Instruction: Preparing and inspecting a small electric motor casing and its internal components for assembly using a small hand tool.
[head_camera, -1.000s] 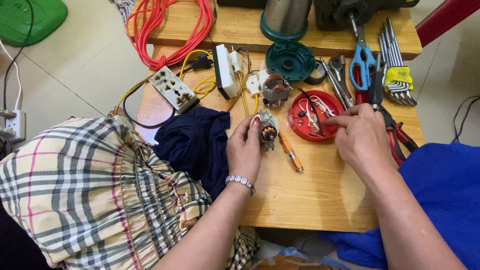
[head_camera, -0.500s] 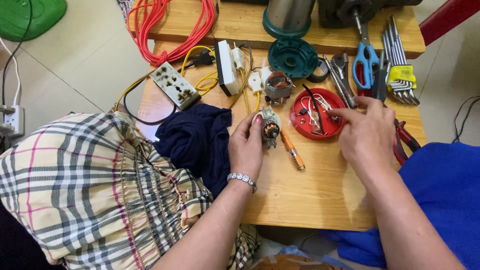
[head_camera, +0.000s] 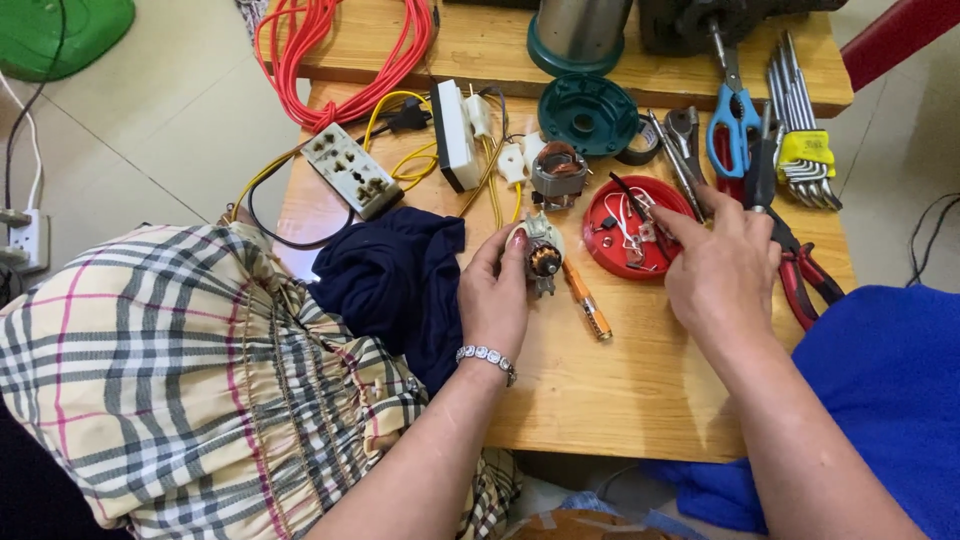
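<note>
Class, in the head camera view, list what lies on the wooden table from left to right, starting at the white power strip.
White power strip → small motor rotor in the left hand → red round lid under the right hand → blue-handled scissors → yellow-held set of hex keys.

right hand: fingertips moved into red dish | left hand: tilted motor part upright
</note>
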